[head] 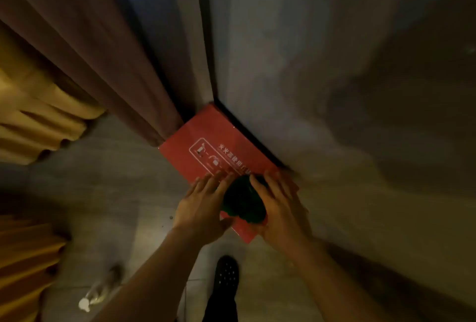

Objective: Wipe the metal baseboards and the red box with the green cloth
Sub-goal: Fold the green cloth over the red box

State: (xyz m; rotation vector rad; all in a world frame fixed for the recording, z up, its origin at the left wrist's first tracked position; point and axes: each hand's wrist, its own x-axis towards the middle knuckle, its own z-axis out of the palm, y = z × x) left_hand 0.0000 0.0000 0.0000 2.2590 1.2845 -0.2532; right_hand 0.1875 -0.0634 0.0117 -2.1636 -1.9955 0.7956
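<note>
A red box (206,136) with white printed pictures and writing on its top stands on the floor against the wall, in the corner by a curtain. A bunched dark green cloth (243,200) lies on the near end of the box's top. My left hand (203,205) presses flat on the box with its fingers touching the cloth's left side. My right hand (282,208) lies over the cloth's right side, fingers spread along it. A dark metal baseboard (251,133) runs along the foot of the wall behind the box.
A brown curtain (85,46) hangs at the left and touches the box's far corner, with a yellow curtain (31,115) further left. A clear plastic bottle (99,290) lies on the tiled floor. My black shoe (226,275) stands just below the box.
</note>
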